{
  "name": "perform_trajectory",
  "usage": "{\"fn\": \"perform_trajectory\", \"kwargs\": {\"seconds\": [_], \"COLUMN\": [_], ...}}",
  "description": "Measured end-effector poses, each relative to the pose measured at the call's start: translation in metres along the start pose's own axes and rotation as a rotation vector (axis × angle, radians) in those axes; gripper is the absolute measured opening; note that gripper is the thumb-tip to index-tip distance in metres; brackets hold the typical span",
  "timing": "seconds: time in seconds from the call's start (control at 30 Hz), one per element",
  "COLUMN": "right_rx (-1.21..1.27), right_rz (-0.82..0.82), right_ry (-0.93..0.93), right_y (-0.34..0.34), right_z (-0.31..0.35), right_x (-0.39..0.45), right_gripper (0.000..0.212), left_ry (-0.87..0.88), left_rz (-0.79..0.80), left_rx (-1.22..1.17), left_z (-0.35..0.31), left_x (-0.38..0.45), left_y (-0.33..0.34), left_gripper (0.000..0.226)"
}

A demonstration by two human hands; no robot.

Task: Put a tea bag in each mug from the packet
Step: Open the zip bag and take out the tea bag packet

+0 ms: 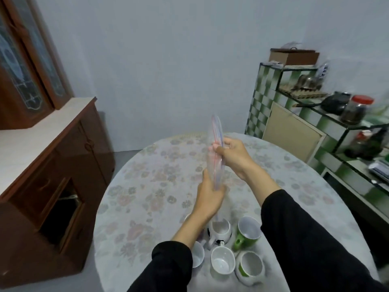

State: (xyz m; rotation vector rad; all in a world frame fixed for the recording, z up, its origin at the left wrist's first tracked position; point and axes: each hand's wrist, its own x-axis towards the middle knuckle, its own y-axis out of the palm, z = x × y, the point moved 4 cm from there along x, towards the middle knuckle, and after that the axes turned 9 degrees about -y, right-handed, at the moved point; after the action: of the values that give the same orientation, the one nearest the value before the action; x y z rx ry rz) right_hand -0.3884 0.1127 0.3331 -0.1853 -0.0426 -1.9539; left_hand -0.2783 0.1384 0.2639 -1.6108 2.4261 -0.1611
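At frame centre I see both hands gripping the clear packet [215,152] upright: left hand [210,197] low, right hand [232,153] higher. Mugs [222,262] cluster on the worktop [147,186], lower centre.

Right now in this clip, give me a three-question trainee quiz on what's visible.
1. True or false: the clear zip packet is lying flat on the table.
2. Which hand grips the packet's lower end: left or right?
3. Do the mugs whose insides are visible hold tea bags?

Key:
1. False; both hands hold it upright above the table.
2. The left hand; the right hand pinches higher up.
3. No; the green mug and white mug look empty.
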Motion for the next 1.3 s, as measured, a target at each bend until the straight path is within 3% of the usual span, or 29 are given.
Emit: {"fn": "perform_trajectory", "kwargs": {"seconds": [0.03, 0.1, 0.27, 0.33, 0.4, 0.47, 0.53, 0.63, 0.77, 0.83, 0.93, 1.03, 1.13, 1.2, 1.23, 1.3], "right_rx": [-0.005, 0.023, -0.006, -0.002, 0.069, 0.133, 0.188, 0.230, 0.214, -0.078, -0.643, -0.829, -0.887, -0.769, -0.712, -0.700], "right_rz": [0.011, 0.035, -0.088, -0.177, -0.208, -0.217, -0.221, -0.151, 0.019, -0.037, -0.241, -0.288, -0.241, -0.093, 0.047, 0.320], "right_ry": [0.019, 0.062, 0.085, 0.097, 0.101, 0.091, 0.077, 0.071, 0.113, 0.087, -0.012, -0.061, -0.185, -0.344, -0.336, -0.143], "right_y": [-0.007, -0.019, -0.043, -0.048, -0.050, -0.050, -0.051, -0.052, -0.053, -0.068, -0.098, -0.095, -0.066, -0.034, -0.015, 0.018], "right_z": [-0.001, -0.002, -0.006, -0.013, -0.015, -0.016, -0.015, -0.012, -0.006, -0.007, -0.010, -0.015, -0.006, 0.005, 0.003, -0.018], "right_x": [-0.003, -0.008, -0.015, -0.017, -0.019, -0.021, -0.023, -0.024, -0.028, -0.026, -0.019, -0.020, -0.027, -0.036, -0.041, -0.048], "right_gripper": [0.022, 0.021, 0.020, 0.014, 0.009, 0.009, 0.004, 0.012, 0.027, 0.028, 0.027, 0.036, 0.048, 0.055, 0.061, 0.070], "left_ry": [0.009, 0.057, 0.104, 0.155, 0.279, 0.319, 0.236, 0.043, -0.165, -0.217, -0.201, -0.147, -0.162, -0.215, -0.230, -0.224], "left_rz": [-0.060, -0.106, 0.166, 0.051, -0.094, -0.098, 0.002, 0.167, 0.324, 0.178, -0.264, -0.474, -0.407, -0.272, -0.218, -0.153], "left_rx": [0.009, 0.029, 0.093, 0.175, 0.223, 0.146, 0.007, -0.154, -0.302, -0.404, -0.225, -0.075, -0.185, -0.263, -0.279, -0.310], "left_z": [-0.003, -0.003, 0.000, -0.003, -0.017, -0.027, -0.031, -0.029, -0.026, -0.023, -0.012, -0.014, -0.018, -0.021, -0.023, -0.030], "left_x": [0.004, 0.010, 0.003, -0.001, -0.007, -0.006, 0.002, 0.018, 0.029, 0.039, 0.050, 0.047, 0.049, 0.055, 0.057, 0.056], "left_y": [0.001, -0.001, 0.012, 0.011, 0.007, 0.006, 0.005, -0.006, -0.032, -0.057, -0.103, -0.116, -0.104, -0.094, -0.090, -0.083], "left_gripper": [0.037, 0.042, 0.052, 0.075, 0.064, 0.044, 0.028, 0.008, 0.015, 0.014, 0.009, 0.011, 0.015, 0.018, 0.017, 0.012]}}
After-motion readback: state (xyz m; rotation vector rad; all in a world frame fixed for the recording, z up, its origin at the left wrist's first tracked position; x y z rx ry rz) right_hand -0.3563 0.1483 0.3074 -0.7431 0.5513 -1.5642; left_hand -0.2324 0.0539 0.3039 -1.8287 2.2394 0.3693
